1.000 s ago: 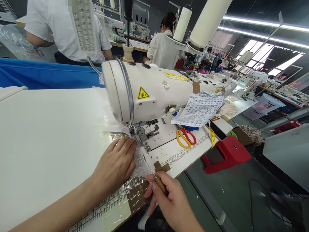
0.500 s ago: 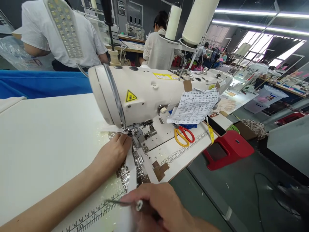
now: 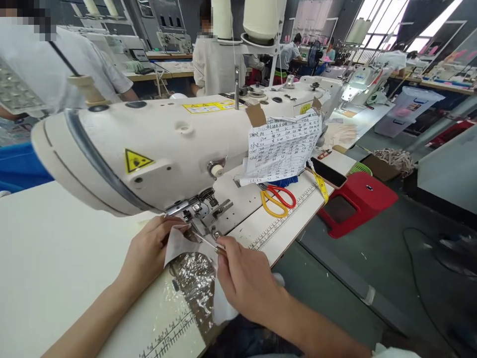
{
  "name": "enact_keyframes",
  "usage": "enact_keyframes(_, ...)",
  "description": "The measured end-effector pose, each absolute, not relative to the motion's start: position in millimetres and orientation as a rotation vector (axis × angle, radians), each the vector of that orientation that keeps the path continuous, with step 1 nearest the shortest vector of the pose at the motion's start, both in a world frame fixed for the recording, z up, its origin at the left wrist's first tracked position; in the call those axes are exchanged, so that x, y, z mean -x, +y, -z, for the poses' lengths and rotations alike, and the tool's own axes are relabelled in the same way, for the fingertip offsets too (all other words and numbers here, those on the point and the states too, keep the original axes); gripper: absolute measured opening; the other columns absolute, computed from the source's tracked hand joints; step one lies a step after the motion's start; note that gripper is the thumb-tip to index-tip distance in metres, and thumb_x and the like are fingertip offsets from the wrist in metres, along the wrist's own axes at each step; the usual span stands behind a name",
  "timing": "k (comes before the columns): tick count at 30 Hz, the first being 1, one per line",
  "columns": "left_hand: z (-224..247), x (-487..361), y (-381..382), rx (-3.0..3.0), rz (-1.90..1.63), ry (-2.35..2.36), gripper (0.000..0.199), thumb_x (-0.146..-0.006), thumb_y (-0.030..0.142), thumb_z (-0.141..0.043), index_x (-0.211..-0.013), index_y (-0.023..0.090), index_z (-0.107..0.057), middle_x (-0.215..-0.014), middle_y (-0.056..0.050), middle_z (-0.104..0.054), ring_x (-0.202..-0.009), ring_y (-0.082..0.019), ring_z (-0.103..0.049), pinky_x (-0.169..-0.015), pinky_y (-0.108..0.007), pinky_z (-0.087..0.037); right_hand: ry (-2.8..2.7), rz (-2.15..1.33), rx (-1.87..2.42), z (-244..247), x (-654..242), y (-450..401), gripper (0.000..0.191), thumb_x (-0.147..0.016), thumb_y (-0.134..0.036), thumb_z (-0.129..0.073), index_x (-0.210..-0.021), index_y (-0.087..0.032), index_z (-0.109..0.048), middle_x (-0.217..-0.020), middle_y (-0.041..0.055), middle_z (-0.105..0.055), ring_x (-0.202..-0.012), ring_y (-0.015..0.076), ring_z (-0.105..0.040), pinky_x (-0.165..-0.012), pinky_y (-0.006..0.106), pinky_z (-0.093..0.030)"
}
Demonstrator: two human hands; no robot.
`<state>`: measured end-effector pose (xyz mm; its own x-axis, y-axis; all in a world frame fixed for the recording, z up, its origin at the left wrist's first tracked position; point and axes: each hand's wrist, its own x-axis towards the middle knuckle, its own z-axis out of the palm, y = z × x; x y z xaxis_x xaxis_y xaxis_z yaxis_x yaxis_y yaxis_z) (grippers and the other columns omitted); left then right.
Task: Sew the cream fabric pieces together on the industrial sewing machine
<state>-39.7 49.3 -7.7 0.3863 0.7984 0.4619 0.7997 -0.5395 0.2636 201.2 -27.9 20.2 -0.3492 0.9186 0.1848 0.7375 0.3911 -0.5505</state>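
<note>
The white sewing machine (image 3: 149, 149) stands over the table, its needle area low at the centre. My left hand (image 3: 147, 248) is closed on the edge of a white fabric piece (image 3: 181, 246), just left of the presser foot. My right hand (image 3: 248, 273) is closed round a thin pointed metal tool (image 3: 204, 240), its tip at the fabric close to the needle area. Part of the fabric hangs below, beside my right fingers. Shiny clear tape (image 3: 196, 283) covers the table edge under both hands.
Scissors with red and yellow handles (image 3: 278, 200) lie right of the machine, near a paper sheet (image 3: 285, 149), a phone (image 3: 328, 172) and a yellow tape measure (image 3: 320, 185). A red stool (image 3: 372, 199) stands beyond the table edge. People sit at machines behind.
The view has moved closer to the machine. My right hand has gone up and forward with the tool to the needle area. The fabric by my left hand is now lifted and folded.
</note>
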Motion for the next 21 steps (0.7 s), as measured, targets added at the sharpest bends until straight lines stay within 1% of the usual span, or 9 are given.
enact_keyframes(3, 4.8, 42.4, 52.8, 2.666, 0.899, -1.525, 0.026, -0.101, 0.038, -0.045, -0.101, 0.026, -0.068, -0.103, -0.001, -0.074, -0.1, -0.02, -0.07, -0.086, -0.033, -0.059, -2.243, -0.395, 1.408, -14.4, -193.0, -15.5, 0.027, -0.103, -0.019, -0.041, -0.125, -0.014, -0.056, -0.095, 0.0084, -0.075, -0.073, 0.0234, -0.071, -0.053, 0.029, -0.039)
enact_keyframes(6, -0.3, 42.9, 56.8, 2.703, 0.943, -1.5, 0.028, -0.098, 0.04, -0.046, -0.097, 0.024, -0.069, -0.097, -0.002, -0.076, -0.091, -0.019, -0.072, -0.076, -0.03, -0.059, -2.282, -0.335, 1.388, -11.2, -188.0, -9.9, 0.024, -0.103, -0.02, -0.044, -0.121, -0.017, -0.06, -0.088, 0.0037, -0.074, -0.071, 0.0211, -0.07, -0.05, 0.029, -0.036)
enact_keyframes(8, -2.8, 41.9, 58.6, 2.697, 0.965, -1.493, 0.029, -0.097, 0.041, -0.047, -0.096, 0.023, -0.07, -0.094, -0.003, -0.077, -0.085, -0.018, -0.072, -0.07, -0.028, -0.059, -2.287, -0.317, 1.387, -9.3, -186.6, -8.8, 0.024, -0.103, -0.02, -0.044, -0.12, -0.017, -0.061, -0.086, 0.0027, -0.073, -0.07, 0.0205, -0.07, -0.049, 0.03, -0.037)
enact_keyframes(11, -4.7, 39.9, 59.6, 2.693, 0.962, -1.472, 0.03, -0.096, 0.041, -0.047, -0.096, 0.022, -0.071, -0.091, -0.004, -0.077, -0.079, -0.018, -0.073, -0.064, -0.027, -0.057, -2.272, -0.288, 1.381, -6.9, -186.1, -8.3, 0.026, -0.103, -0.019, -0.043, -0.122, -0.015, -0.06, -0.087, 0.003, -0.073, -0.071, 0.0205, -0.071, -0.051, 0.03, -0.04)
enact_keyframes(16, -6.3, 38.5, 59.4, 2.686, 0.973, -1.388, 0.031, -0.097, 0.04, -0.047, -0.095, 0.02, -0.07, -0.089, -0.005, -0.077, -0.076, -0.017, -0.072, -0.063, -0.025, -0.056, -2.281, -0.256, 1.391, -6.5, -185.2, -6.6, 0.026, -0.101, -0.018, -0.046, -0.122, -0.016, -0.06, -0.088, 0.0026, -0.073, -0.072, 0.0205, -0.071, -0.05, 0.031, -0.039)
enact_keyframes(21, -7.3, 36.9, 59.6, 2.691, 1.006, -1.38, 0.03, -0.097, 0.039, -0.048, -0.093, 0.02, -0.07, -0.089, -0.005, -0.077, -0.076, -0.017, -0.071, -0.064, -0.025, -0.055, -2.271, -0.256, 1.383, -5.6, -184.7, -6.7, 0.026, -0.102, -0.019, -0.043, -0.122, -0.016, -0.06, -0.087, 0.0023, -0.073, -0.071, 0.0202, -0.071, -0.051, 0.031, -0.038)
